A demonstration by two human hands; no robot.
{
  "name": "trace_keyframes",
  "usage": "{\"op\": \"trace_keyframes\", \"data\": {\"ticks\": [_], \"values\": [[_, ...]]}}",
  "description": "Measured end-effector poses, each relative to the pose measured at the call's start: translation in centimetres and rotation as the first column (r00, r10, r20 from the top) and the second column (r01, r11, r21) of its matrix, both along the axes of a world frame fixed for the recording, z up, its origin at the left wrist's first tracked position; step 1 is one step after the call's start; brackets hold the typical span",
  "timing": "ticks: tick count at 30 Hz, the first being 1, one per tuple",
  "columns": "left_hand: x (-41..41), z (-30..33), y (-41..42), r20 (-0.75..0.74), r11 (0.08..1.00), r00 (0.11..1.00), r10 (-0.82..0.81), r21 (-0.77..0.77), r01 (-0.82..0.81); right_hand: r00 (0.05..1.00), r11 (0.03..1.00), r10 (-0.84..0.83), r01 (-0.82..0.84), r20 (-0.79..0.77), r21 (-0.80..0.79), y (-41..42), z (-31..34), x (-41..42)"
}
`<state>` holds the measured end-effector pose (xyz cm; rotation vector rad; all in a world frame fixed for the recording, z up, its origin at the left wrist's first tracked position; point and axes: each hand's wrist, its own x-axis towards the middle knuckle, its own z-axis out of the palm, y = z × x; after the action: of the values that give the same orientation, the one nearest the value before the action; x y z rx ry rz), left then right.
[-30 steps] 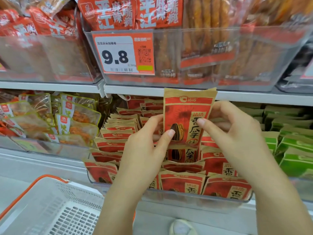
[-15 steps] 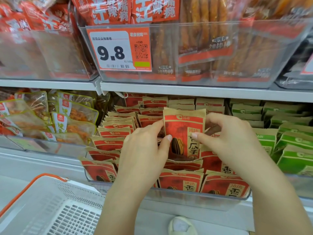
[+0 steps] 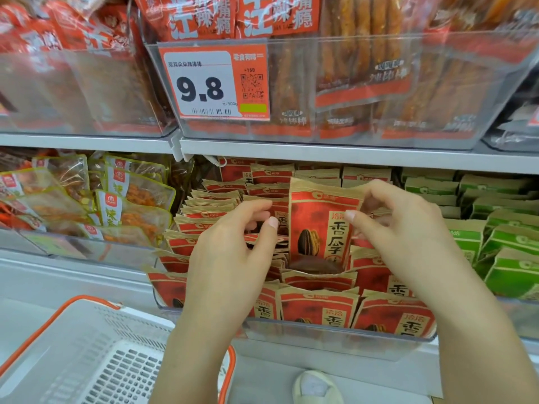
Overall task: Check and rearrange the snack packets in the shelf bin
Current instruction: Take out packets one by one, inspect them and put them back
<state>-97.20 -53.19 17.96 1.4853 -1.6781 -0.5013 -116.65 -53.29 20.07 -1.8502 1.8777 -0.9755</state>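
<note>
1. Two hands hide much of the clear plastic shelf bin (image 3: 335, 335): we lose the rows of red-and-tan sunflower-seed packets behind the left hand (image 3: 230, 258) and right hand (image 3: 408, 237).
2. Our raised red-and-tan seed packet (image 3: 319, 228) stands upright mid-bin, its foot sunk among neighbours. The right hand pinches its top right corner; the left hand's curled fingers hover just beside its left edge, holding nothing that we can see.
3. Green paper packets (image 3: 510, 258) run off the right edge; the white basket with orange rim (image 3: 87, 360) is cut off at the lower left.
4. Half a second ago both hands gripped the packet.
</note>
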Motion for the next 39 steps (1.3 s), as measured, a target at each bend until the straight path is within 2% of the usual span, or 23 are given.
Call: {"op": "trace_keyframes", "data": {"ticks": [6,10,15,20,23,26,29,35,39], "values": [[0.4,-0.1,0.0,-0.01,1.0,1.0,0.011,-0.007,-0.011,0.99,0.99,0.016,0.003,-0.141,0.138,-0.2,-0.4,0.7],[0.5,0.0,0.0,-0.015,1.0,1.0,0.005,0.0,-0.005,0.994,0.993,-0.015,0.028,-0.11,0.115,-0.1,-0.1,0.9],[0.6,0.0,0.0,-0.003,1.0,1.0,-0.001,-0.009,0.001,0.992,0.986,0.006,0.015,-0.126,0.166,0.1,0.3,1.0],[0.6,-0.1,0.1,-0.005,1.0,1.0,-0.009,-0.011,0.009,0.981,0.977,-0.158,0.171,-0.11,0.126,-0.7,-0.2,1.1],[0.6,0.0,0.3,-0.002,0.999,0.999,-0.035,-0.013,0.035,0.979,0.973,-0.179,0.19,-0.093,0.128,-1.0,-0.3,1.2],[0.5,0.3,0.6,0.029,0.994,0.993,-0.113,0.001,0.113,0.992,0.978,-0.104,0.115,-0.074,0.174,-0.5,0.0,1.5],[0.3,0.4,0.8,0.056,0.989,0.987,-0.151,-0.002,0.151,0.986,0.975,0.008,0.029,-0.167,0.221,0.5,1.2,1.6],[0.5,-0.1,0.5,0.004,0.991,0.997,-0.072,-0.108,0.072,0.947,0.902,0.276,-0.198,-0.162,0.383,2.2,3.3,1.7],[0.6,-0.2,0.4,-0.048,0.985,0.998,-0.029,-0.172,0.021,0.926,0.89,0.322,-0.224,-0.198,0.398,1.8,2.6,1.8]]}}
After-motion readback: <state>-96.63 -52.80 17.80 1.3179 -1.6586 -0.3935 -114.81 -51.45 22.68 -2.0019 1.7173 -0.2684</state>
